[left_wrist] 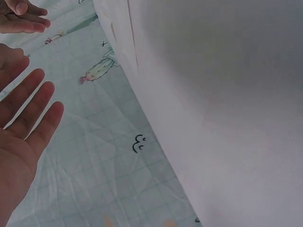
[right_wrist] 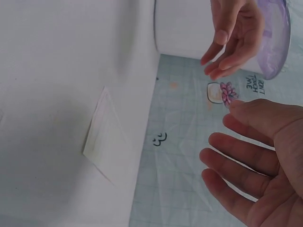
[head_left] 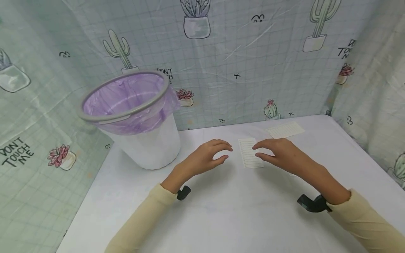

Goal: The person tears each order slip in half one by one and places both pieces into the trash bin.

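Above the white table, my left hand [head_left: 207,158] hovers with relaxed, gently bent fingers and nothing in its grasp. Facing it, my right hand [head_left: 278,153] is likewise raised and holds nothing, its fingertips overlapping a lined paper slip [head_left: 248,154] in the head view. That slip lies flat between the two hands; it also appears as a pale sheet [right_wrist: 106,137] in the right wrist view. Farther back rests a second lined slip [head_left: 286,130], turned at an angle. Under the right forearm a small corner of paper [head_left: 291,174] peeks out, the rest hidden.
At the back left of the table [head_left: 221,218] stands a white bin [head_left: 152,151] with a purple liner [head_left: 126,91] under a grey rim. A cactus-print cloth [head_left: 227,63] hangs behind and along both sides. Each wrist wears a black camera mount [head_left: 313,203].
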### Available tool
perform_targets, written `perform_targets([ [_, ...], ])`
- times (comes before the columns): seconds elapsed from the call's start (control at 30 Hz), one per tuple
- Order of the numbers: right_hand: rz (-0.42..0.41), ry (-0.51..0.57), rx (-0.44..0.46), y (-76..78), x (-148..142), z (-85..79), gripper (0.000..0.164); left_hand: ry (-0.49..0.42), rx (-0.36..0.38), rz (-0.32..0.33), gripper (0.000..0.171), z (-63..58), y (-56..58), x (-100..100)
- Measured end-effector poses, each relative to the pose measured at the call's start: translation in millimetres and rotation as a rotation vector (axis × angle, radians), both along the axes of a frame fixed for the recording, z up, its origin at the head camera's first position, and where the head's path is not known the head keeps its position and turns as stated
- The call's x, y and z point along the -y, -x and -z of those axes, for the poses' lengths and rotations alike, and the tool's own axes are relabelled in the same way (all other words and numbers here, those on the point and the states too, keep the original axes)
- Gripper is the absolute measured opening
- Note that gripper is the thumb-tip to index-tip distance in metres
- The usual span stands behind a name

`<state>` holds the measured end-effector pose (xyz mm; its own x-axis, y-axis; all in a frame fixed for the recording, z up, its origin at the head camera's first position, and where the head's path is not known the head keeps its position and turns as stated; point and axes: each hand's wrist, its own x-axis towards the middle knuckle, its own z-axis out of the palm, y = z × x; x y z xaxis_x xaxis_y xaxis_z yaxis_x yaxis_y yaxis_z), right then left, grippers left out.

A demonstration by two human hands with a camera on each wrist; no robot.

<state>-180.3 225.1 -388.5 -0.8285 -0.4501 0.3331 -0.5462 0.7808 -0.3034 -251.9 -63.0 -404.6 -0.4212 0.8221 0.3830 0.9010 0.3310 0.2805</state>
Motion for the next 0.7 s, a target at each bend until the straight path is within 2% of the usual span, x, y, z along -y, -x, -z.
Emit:
perform_targets([
  [0.3,0.018,0.008,0.039,0.4,-4.8,6.3,0.026,0.093,0.054,-0.034,0.024,13.3,9.6,-1.5],
  [0.53,0.023,0.013,0.062,3.6,-7.1,6.7,0.026,0.119,0.081,-0.035,0.026,17.1,15.5,-8.2],
  [0.7,0.032,0.012,0.102,7.7,-5.5,8.1,0.026,0.144,0.109,-0.029,0.028,21.0,23.8,-15.2],
])
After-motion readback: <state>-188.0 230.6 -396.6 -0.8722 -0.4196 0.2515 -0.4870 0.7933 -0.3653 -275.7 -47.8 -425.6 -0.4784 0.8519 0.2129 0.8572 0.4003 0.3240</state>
